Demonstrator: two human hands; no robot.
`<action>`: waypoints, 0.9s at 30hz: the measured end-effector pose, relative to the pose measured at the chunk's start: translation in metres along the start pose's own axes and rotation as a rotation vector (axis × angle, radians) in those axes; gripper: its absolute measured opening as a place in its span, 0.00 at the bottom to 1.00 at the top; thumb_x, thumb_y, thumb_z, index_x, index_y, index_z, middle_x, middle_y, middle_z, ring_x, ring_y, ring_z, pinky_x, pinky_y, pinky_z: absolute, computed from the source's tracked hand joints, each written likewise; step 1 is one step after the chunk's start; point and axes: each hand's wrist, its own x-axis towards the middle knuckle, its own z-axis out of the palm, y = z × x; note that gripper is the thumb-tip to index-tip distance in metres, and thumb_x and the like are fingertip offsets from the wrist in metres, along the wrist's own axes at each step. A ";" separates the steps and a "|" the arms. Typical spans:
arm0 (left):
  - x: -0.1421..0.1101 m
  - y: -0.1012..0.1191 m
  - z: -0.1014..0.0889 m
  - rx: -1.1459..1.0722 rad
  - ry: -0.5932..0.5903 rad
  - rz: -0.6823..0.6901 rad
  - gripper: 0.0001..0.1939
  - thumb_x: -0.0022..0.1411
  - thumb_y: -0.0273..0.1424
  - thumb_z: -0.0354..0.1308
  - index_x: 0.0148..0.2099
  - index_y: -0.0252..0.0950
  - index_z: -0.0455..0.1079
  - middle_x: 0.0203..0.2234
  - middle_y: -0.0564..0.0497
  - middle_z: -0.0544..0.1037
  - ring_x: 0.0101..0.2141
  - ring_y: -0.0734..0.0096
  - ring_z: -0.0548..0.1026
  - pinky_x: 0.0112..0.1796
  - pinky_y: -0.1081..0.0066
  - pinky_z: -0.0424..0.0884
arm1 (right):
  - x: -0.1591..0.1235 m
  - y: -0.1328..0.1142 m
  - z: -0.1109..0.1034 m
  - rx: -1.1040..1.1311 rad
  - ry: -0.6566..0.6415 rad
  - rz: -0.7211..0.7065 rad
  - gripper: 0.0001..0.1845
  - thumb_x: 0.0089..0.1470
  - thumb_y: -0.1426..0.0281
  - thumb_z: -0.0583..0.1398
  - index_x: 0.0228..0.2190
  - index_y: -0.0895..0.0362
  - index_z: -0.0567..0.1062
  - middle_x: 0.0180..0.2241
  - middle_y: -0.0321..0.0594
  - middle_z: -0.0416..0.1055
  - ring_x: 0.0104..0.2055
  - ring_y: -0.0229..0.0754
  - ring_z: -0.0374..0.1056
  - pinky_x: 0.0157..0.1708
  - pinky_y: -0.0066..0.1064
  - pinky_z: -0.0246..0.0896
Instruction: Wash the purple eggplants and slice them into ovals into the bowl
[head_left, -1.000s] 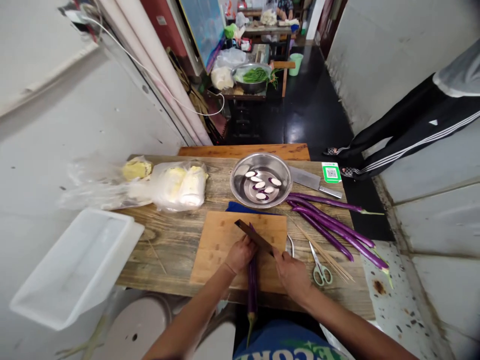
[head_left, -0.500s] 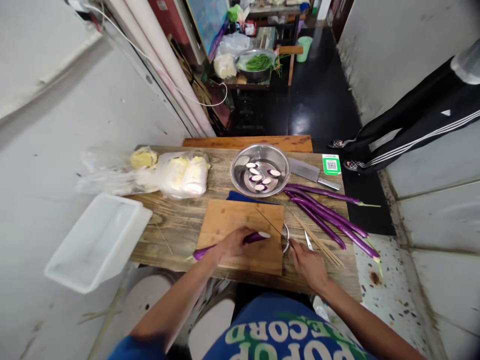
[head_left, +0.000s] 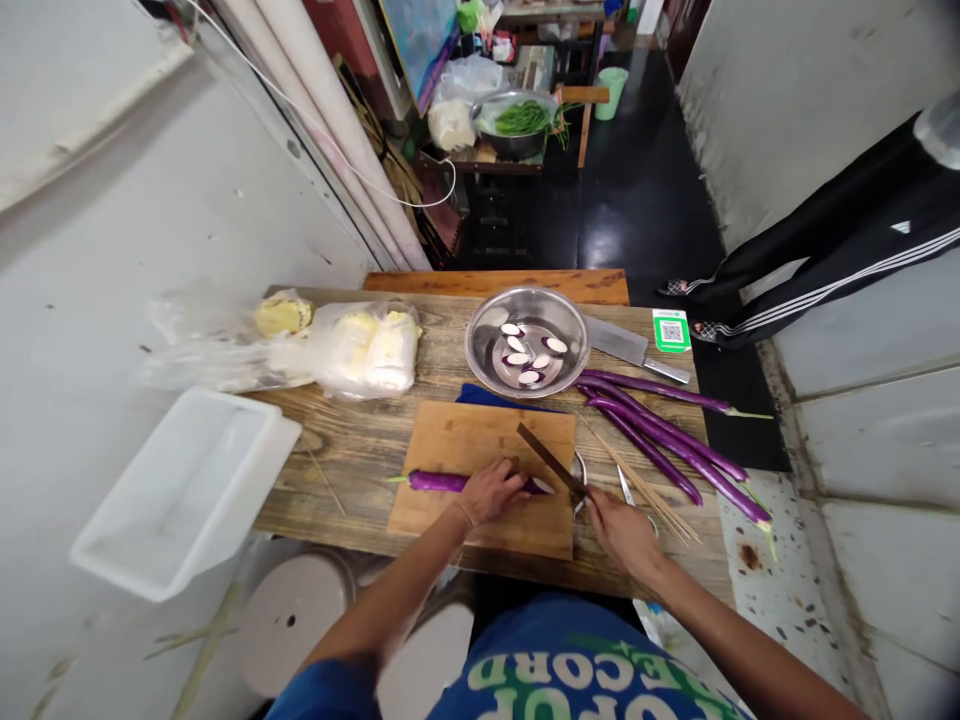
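A long purple eggplant [head_left: 437, 481] lies across the wooden cutting board [head_left: 457, 432], its green stem end at the left and its pale cut end at the right. My left hand [head_left: 493, 492] is closed over its right part, holding it down on the board. In my right hand [head_left: 624, 535] is a knife [head_left: 550, 459], gripped by its handle. The blade slants up and left over the board, just beyond the cut end and apart from it. Past the board, a steel bowl [head_left: 480, 362] holds several oval eggplant slices [head_left: 517, 358].
Several whole eggplants [head_left: 667, 430] lie at the right with thin skewers [head_left: 660, 500], scissors [head_left: 625, 486] and a cleaver [head_left: 619, 340]. Bagged food [head_left: 375, 350] and a white plastic bin [head_left: 187, 490] are on the left. A person's legs [head_left: 840, 235] stand at far right.
My left hand has shifted right along the eggplant, which now lies more level and farther onto the board. The knife has turned, showing more of its blade face.
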 end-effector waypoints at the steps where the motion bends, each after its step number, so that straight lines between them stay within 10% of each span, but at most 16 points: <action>1: -0.001 -0.003 0.001 0.013 0.030 0.029 0.14 0.63 0.38 0.46 0.44 0.39 0.68 0.42 0.44 0.69 0.41 0.65 0.68 0.40 0.65 0.67 | 0.001 -0.001 -0.002 0.002 0.000 -0.005 0.19 0.61 0.69 0.42 0.47 0.58 0.67 0.39 0.45 0.73 0.35 0.39 0.71 0.32 0.26 0.59; 14: -0.018 -0.006 0.037 -0.015 0.244 0.260 0.17 0.64 0.25 0.44 0.53 0.36 0.64 0.45 0.43 0.72 0.49 0.64 0.66 0.46 0.60 0.64 | -0.001 -0.018 -0.015 -0.172 -0.116 0.064 0.18 0.61 0.67 0.44 0.41 0.58 0.69 0.32 0.44 0.73 0.29 0.40 0.71 0.24 0.26 0.57; 27: -0.028 0.002 0.054 -0.116 0.366 0.240 0.16 0.62 0.25 0.43 0.30 0.39 0.71 0.23 0.52 0.74 0.33 0.70 0.73 0.46 0.60 0.67 | -0.050 -0.016 -0.018 -0.302 0.052 -0.288 0.23 0.46 0.84 0.50 0.45 0.63 0.69 0.42 0.51 0.73 0.34 0.44 0.70 0.28 0.30 0.65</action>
